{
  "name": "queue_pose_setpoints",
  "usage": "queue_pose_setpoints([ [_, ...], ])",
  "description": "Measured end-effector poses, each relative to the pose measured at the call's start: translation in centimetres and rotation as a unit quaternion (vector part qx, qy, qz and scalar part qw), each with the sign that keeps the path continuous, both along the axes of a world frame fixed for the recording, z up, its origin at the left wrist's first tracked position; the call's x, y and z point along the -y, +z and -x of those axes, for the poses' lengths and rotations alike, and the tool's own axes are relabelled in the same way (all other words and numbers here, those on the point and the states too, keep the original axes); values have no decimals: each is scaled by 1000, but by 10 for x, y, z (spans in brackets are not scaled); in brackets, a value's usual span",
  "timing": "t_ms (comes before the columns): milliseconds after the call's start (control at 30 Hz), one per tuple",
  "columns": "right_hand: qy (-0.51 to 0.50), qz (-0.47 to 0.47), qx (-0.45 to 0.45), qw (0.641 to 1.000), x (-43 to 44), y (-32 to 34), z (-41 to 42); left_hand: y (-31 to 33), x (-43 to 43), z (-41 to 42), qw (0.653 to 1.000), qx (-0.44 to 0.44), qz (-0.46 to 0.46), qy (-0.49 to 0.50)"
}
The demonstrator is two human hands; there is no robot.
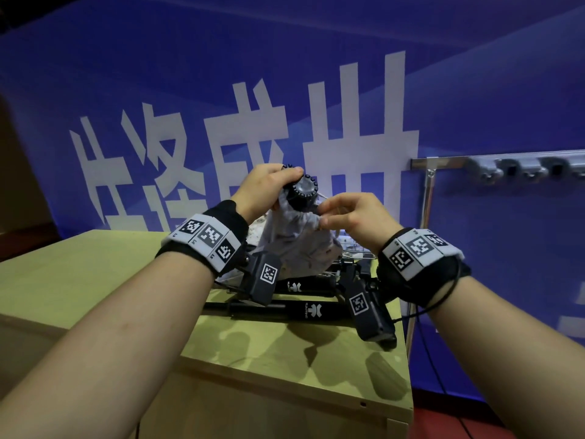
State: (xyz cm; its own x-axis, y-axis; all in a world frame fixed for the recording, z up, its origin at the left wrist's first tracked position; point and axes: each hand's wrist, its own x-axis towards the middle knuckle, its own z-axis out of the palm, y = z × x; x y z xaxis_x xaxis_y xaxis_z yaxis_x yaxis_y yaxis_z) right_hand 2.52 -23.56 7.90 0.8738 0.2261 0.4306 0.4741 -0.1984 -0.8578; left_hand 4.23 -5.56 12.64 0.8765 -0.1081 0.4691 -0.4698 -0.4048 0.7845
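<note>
Grey cloth pouch [294, 245]: soft, wrinkled, speckled print, mouth gathered into tight puckers by a drawstring. A black cylinder [302, 190] sticks out of the mouth, hard and matte, with a ribbed, knurled rim around its round end face. Cylinder's long axis is tilted, end face pointing up and to the right; the pouch body hangs below it, roughly upright, with its bottom near the tabletop. Both are held in the air above the far edge of the wooden table [95, 280], between the two hands. Left hand [262, 188] is curled over the cylinder from the left, thumb on top of the ribbed rim, and grips it through the cloth. Right hand [351, 217] sits to the right and slightly lower, thumb and forefinger pinching the gathered pouch edge, other fingers loosely bent. Under the pouch, black rods [316, 310] with white logos lie flat across the pale, smooth-grained table. Both wrists carry black bands with square coded tags. Behind is a blue banner [474, 90] with large white characters, and a metal rail [443, 161] at right.
</note>
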Motion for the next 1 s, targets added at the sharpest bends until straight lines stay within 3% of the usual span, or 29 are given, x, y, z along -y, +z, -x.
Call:
queue_pose_setpoints([
  [367,37,-73,-7,997,10,15,12,0,5,8,998,-8,-59,14],
  [533,88,-54,8,995,8,20,21,-2,7,10,998,-12,-59,19],
  [1000,118,-168,2,979,5,49,34,-6,13,22,997,-43,-25,-53],
])
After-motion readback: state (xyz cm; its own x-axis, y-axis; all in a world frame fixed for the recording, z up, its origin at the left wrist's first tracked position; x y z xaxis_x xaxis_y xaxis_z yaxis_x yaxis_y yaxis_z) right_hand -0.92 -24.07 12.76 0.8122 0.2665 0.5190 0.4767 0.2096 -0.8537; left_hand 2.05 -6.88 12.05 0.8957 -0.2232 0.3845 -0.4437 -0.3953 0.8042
